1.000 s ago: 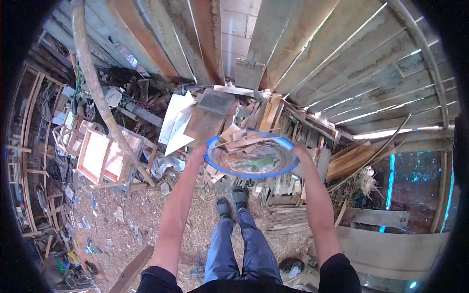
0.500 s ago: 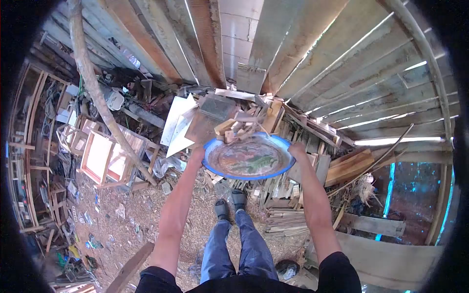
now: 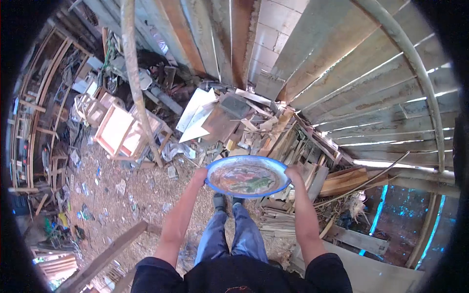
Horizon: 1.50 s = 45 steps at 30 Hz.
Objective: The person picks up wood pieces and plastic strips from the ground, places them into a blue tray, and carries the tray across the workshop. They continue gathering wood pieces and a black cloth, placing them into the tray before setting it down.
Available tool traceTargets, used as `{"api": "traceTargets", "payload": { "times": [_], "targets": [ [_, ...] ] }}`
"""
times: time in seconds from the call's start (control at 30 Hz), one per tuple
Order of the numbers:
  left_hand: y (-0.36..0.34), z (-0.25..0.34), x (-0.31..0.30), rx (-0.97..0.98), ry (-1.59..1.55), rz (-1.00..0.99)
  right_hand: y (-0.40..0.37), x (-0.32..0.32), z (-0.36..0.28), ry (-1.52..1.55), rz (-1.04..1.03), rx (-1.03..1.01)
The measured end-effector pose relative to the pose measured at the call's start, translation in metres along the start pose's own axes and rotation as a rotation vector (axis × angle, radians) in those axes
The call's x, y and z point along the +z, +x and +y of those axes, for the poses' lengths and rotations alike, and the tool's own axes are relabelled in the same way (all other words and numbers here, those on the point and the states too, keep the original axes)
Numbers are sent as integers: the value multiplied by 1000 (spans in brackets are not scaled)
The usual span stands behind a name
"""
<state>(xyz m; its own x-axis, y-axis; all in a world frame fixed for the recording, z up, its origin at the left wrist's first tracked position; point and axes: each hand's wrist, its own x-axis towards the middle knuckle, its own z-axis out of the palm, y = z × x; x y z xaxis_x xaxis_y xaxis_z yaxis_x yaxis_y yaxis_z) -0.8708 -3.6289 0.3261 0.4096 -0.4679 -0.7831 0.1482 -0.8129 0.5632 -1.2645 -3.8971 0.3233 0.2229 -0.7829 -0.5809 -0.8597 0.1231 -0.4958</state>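
Observation:
A round enamel tray [image 3: 247,177] with a blue rim and a worn green and reddish picture inside is held out in front of me at about waist height. My left hand [image 3: 199,176] is closed around its left rim. On the opposite side, my right hand [image 3: 294,175] grips the right rim. The fingers are partly hidden under the tray. Just beyond the tray lies a heap of scrap wood [image 3: 273,132], and my shoes show below its near edge.
White sheets [image 3: 195,117] and a dark board lean on the heap. To the left stand a wooden frame piece [image 3: 115,129] and a slanting pole [image 3: 132,73]. Stacked slats [image 3: 277,222] lie at right. Wood shavings and litter cover the floor [image 3: 146,195]. Plank walls rise ahead.
The tray has come lower and back toward me, away from the wood heap, still in both hands. My view has turned, and more of the heap shows beyond the tray.

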Motion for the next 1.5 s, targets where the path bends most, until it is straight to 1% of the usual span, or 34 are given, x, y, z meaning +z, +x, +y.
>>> {"api": "traceTargets", "payload": {
  "times": [0.03, 0.07, 0.1, 0.17, 0.23, 0.27, 0.3, 0.33, 0.37, 0.4, 0.43, 0.47, 0.53, 0.57, 0.63, 0.67, 0.7, 0.73, 0.77, 0.8, 0.87, 0.9, 0.93, 0.97, 1.03, 1.07, 1.13, 1.2, 1.23, 1.27, 1.33, 1.4, 1.47, 1.5],
  "targets": [
    [-29, 1, -1, -2, -17, 9, -36, -11, -31, -81, 12, 66],
    [-74, 10, -4, -1, -201, 3, -60, -13, -51, -158, 23, -32],
    [-108, 13, -10, 4, -391, 8, -103, -29, -88, 90, -3, -41],
    [-113, -41, -13, 82, -667, 144, -137, -22, -120, 290, -74, -212],
    [-153, -66, -33, 184, -650, 234, -145, 6, -129, 314, -164, -263],
    [-169, -75, -48, 193, -702, 308, -141, 27, -127, 372, -253, -307],
    [-184, -82, -56, 161, -615, 416, -132, 42, -132, 426, -341, -337],
    [-196, -88, -62, 121, -527, 508, -134, 53, -158, 390, -382, -384],
    [-209, -91, -74, 118, -575, 544, -142, 65, -178, 417, -396, -368],
    [-226, -92, -94, 112, -730, 557, -155, 73, -202, 435, -399, -343],
    [-235, -96, -118, 109, -882, 568, -152, 93, -227, 322, -350, -380],
    [-239, -104, -139, 100, -926, 589, -181, 90, -287, 314, -482, -267],
    [-252, -111, -185, 207, -930, 693, -180, 120, -359, 130, -488, -441],
    [-261, -111, -208, 168, -912, 765, -179, 141, -389, 104, -517, -459],
    [-270, -130, -248, 138, -1021, 823, -185, 187, -445, 184, -580, -733],
    [-273, -143, -268, 118, -1108, 850, -195, 209, -470, 168, -598, -751],
    [-275, -156, -287, 116, -1129, 870, -212, 226, -499, 139, -607, -738],
    [-279, -171, -302, 121, -1128, 971, -227, 244, -522, 106, -613, -721],
    [-280, -185, -308, 115, -1122, 1065, -239, 262, -533, 201, -686, -596],
    [-287, -196, -324, 104, -1148, 1070, -245, 286, -543, 174, -693, -601],
    [-309, -217, -365, 21, -1231, 988, -249, 335, -568, 93, -785, -595],
    [-313, -235, -382, 170, -1468, 890, -266, 354, -582, 49, -736, -649],
    [-316, -252, -399, 177, -1482, 911, -276, 376, -596, 5, -711, -680],
    [-320, -270, -418, 188, -1424, 954, -286, 396, -610, 19, -750, -715],
    [-336, -284, -453, 152, -1263, 1074, -313, 422, -641, 42, -812, -755],
    [-342, -290, -468, 150, -1263, 1095, -324, 433, -658, 69, -867, -743],
    [-360, -285, -503, 142, -1433, 1100, -335, 458, -686, 89, -943, -745],
    [-369, -288, -529, 96, -1425, 1182, -344, 491, -708, 49, -869, -791],
    [-372, -288, -541, 91, -1454, 1177, -356, 498, -725, 102, -942, -676],
    [-372, -291, -552, 100, -1488, 1181, -359, 510, -741, 80, -961, -784],
    [-366, -302, -569, 102, -1493, 1251, -405, 512, -788, 64, -963, -636],
    [-359, -313, -589, 203, -1575, 1261, -375, 564, -808, 42, -1066, -787],
    [-357, -323, -614, 150, -1614, 1304, -393, 593, -843, 7, -1169, -751],
    [-356, -329, -629, 166, -1666, 1302, -400, 613, -861, -42, -1126, -741]
  ]
}}
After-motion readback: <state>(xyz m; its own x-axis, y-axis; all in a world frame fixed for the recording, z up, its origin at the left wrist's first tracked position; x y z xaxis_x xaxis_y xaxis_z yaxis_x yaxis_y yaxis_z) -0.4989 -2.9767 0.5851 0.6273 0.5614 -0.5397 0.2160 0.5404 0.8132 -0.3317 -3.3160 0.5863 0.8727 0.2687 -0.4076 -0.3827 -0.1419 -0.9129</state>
